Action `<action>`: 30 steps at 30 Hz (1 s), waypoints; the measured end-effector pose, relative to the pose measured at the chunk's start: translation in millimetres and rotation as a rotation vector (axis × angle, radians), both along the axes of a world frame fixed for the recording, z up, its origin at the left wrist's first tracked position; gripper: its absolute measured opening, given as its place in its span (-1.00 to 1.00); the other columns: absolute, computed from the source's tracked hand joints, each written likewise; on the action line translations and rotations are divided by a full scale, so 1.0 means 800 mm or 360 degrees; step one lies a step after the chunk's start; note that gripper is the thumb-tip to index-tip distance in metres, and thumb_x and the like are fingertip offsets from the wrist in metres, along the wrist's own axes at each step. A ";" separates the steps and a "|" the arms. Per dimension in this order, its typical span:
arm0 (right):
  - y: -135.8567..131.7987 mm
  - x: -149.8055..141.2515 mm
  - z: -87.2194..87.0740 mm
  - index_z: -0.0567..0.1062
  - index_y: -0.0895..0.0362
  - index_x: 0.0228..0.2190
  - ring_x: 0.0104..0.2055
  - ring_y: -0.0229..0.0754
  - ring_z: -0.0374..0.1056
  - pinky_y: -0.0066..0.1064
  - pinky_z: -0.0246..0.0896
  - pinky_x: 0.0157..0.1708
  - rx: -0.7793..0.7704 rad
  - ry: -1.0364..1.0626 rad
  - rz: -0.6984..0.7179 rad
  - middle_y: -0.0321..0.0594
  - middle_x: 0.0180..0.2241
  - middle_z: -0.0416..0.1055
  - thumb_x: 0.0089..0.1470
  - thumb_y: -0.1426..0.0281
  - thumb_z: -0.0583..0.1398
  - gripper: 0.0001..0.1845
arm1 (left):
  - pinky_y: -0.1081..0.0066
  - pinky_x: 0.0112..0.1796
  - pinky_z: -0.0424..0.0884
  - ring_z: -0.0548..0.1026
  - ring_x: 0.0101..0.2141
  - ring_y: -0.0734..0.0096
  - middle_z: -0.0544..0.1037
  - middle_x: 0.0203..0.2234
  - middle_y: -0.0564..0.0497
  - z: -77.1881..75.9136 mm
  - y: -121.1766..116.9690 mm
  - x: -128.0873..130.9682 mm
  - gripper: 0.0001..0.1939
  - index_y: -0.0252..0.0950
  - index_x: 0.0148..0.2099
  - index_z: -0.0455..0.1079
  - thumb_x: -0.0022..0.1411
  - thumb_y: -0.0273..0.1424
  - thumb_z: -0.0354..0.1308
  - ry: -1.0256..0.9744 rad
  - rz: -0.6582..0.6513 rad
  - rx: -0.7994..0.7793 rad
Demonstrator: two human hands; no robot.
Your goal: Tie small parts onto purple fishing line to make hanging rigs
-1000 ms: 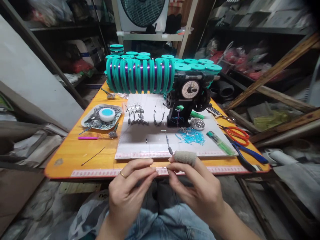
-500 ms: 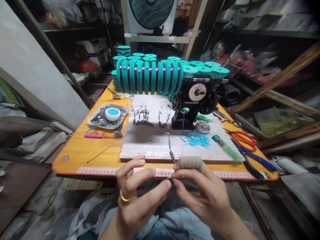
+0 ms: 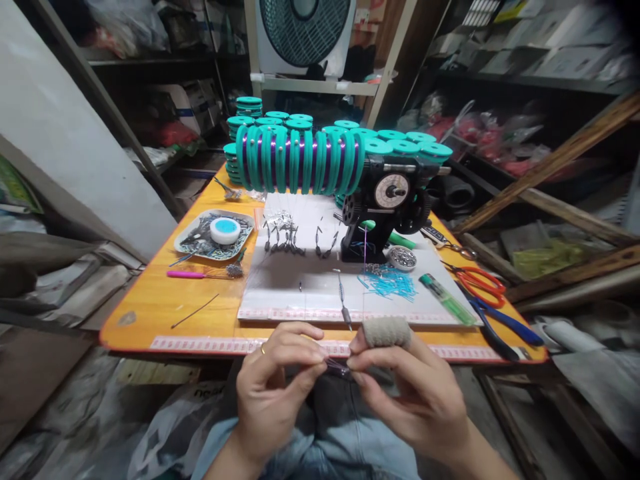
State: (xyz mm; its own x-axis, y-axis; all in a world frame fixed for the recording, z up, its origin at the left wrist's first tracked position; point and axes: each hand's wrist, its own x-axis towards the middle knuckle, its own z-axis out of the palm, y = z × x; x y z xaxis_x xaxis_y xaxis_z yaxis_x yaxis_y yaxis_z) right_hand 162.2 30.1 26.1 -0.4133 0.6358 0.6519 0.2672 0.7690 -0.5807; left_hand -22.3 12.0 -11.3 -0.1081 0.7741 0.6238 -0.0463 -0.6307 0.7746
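Cluttered dark shelving surrounds the orange-yellow table; a grey box fan stands behind. Near edge of table: red-marked measuring strip.

Hands: apart, facing, both in front of the table edge. Left hand, gold ring on one finger, pinches thin dark strands between thumb and fingertips. Right hand, grey fabric sleeve on one finger, pinches the same strands at their other side. Strands span the short gap between the hands; exact form too small to tell.

White flat board: bears a black machine with round dial, loose light-blue pieces and a clear green tube. Row of teal spools with purple thread extends left from the machine.

Right of board: orange-handled scissors, blue-handled pliers. Left: white tray of small parts.
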 end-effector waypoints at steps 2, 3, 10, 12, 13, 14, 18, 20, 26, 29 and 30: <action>0.000 0.000 0.001 0.50 0.16 -0.23 -0.21 -0.23 0.43 -0.48 0.44 -0.19 0.0019 -0.0009 0.0013 -0.16 -0.26 0.45 0.06 0.67 0.21 -0.75 | 0.23 -0.18 0.53 0.58 -0.23 0.26 0.62 -0.41 0.02 0.000 0.001 0.002 -0.82 -0.22 -0.22 0.54 0.18 -0.60 0.28 -0.0092 -0.0006 -0.0063; 0.000 0.000 0.001 0.50 0.16 -0.23 -0.22 -0.23 0.44 -0.47 0.45 -0.20 0.0021 -0.0012 0.0017 -0.16 -0.26 0.46 0.06 0.67 0.21 -0.75 | 0.24 -0.19 0.53 0.58 -0.25 0.26 0.62 -0.42 0.01 0.001 0.001 0.002 -0.84 -0.22 -0.23 0.54 0.18 -0.58 0.28 -0.0124 -0.0007 -0.0086; 0.000 -0.006 0.007 0.50 0.16 -0.23 -0.26 -0.20 0.46 -0.46 0.47 -0.28 0.0046 -0.0048 0.0033 -0.13 -0.30 0.49 0.06 0.65 0.19 -0.76 | 0.31 -0.25 0.53 0.55 -0.35 0.34 0.60 -0.46 0.01 0.006 0.003 0.002 -0.84 -0.23 -0.26 0.55 0.16 -0.60 0.29 -0.0205 0.0040 -0.0124; -0.001 -0.010 0.010 0.50 0.17 -0.22 -0.27 -0.20 0.46 -0.46 0.47 -0.28 0.0050 -0.0073 0.0103 -0.12 -0.30 0.49 0.08 0.65 0.18 -0.76 | 0.31 -0.25 0.53 0.55 -0.35 0.34 0.59 -0.46 0.00 0.008 0.002 0.001 -0.83 -0.24 -0.25 0.55 0.16 -0.61 0.29 -0.0169 0.0055 -0.0111; -0.002 -0.013 0.012 0.50 0.17 -0.22 -0.27 -0.20 0.46 -0.46 0.48 -0.27 0.0050 -0.0079 0.0145 -0.12 -0.30 0.49 0.10 0.64 0.17 -0.77 | 0.29 -0.24 0.52 0.55 -0.35 0.33 0.59 -0.45 0.00 0.008 0.002 -0.001 -0.83 -0.24 -0.25 0.54 0.17 -0.61 0.28 -0.0145 0.0063 -0.0104; -0.004 -0.015 0.013 0.50 0.17 -0.22 -0.26 -0.20 0.47 -0.46 0.48 -0.26 0.0046 -0.0077 0.0177 -0.12 -0.30 0.50 0.10 0.64 0.17 -0.77 | 0.28 -0.24 0.52 0.55 -0.35 0.32 0.59 -0.45 -0.01 0.009 0.001 -0.002 -0.83 -0.24 -0.24 0.54 0.17 -0.61 0.28 -0.0125 0.0068 -0.0097; -0.008 -0.022 0.012 0.50 0.17 -0.23 -0.25 -0.21 0.47 -0.49 0.48 -0.24 0.0025 -0.0029 0.0143 -0.12 -0.29 0.49 0.08 0.65 0.19 -0.77 | 0.30 -0.24 0.51 0.54 -0.33 0.32 0.58 -0.44 0.00 0.009 -0.006 -0.008 -0.82 -0.24 -0.23 0.53 0.17 -0.61 0.27 -0.0116 0.0041 -0.0081; -0.009 -0.023 0.011 0.50 0.18 -0.23 -0.24 -0.23 0.46 -0.52 0.46 -0.23 0.0017 -0.0029 0.0104 -0.13 -0.28 0.48 0.07 0.66 0.20 -0.76 | 0.29 -0.20 0.51 0.55 -0.32 0.34 0.58 -0.42 0.02 0.009 -0.009 -0.011 -0.81 -0.24 -0.22 0.53 0.18 -0.62 0.27 -0.0090 0.0036 -0.0057; -0.012 -0.023 0.011 0.50 0.15 -0.25 -0.24 -0.24 0.45 -0.53 0.44 -0.22 -0.0035 -0.0037 0.0008 -0.16 -0.29 0.47 0.09 0.64 0.21 -0.79 | 0.30 -0.14 0.50 0.52 -0.20 0.31 0.51 -0.34 0.01 0.016 -0.017 -0.024 -0.82 -0.24 -0.21 0.51 0.18 -0.61 0.26 0.0241 0.0293 0.0031; -0.012 -0.024 0.009 0.49 0.13 -0.26 -0.23 -0.22 0.45 -0.49 0.44 -0.23 -0.0094 -0.0043 -0.0029 -0.17 -0.28 0.47 0.10 0.63 0.21 -0.80 | 0.24 -0.13 0.49 0.46 -0.26 0.33 0.43 -0.40 0.04 0.022 -0.023 -0.031 -0.81 -0.23 -0.20 0.52 0.18 -0.61 0.27 0.0516 0.0483 0.0161; -0.012 -0.024 0.008 0.49 0.12 -0.26 -0.23 -0.21 0.45 -0.48 0.44 -0.23 -0.0112 -0.0041 -0.0034 -0.17 -0.28 0.47 0.10 0.63 0.21 -0.80 | 0.22 -0.13 0.48 0.44 -0.30 0.36 0.41 -0.42 0.06 0.023 -0.024 -0.032 -0.80 -0.22 -0.19 0.52 0.18 -0.61 0.27 0.0584 0.0507 0.0217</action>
State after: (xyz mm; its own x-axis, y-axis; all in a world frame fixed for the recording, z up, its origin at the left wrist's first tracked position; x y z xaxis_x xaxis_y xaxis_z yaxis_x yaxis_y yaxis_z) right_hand 143.4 20.4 32.7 -0.4155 0.6885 0.5944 0.2986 0.7205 -0.6259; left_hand -48.2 -7.5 6.9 -0.0804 0.6470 0.7583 0.4250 -0.6659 0.6132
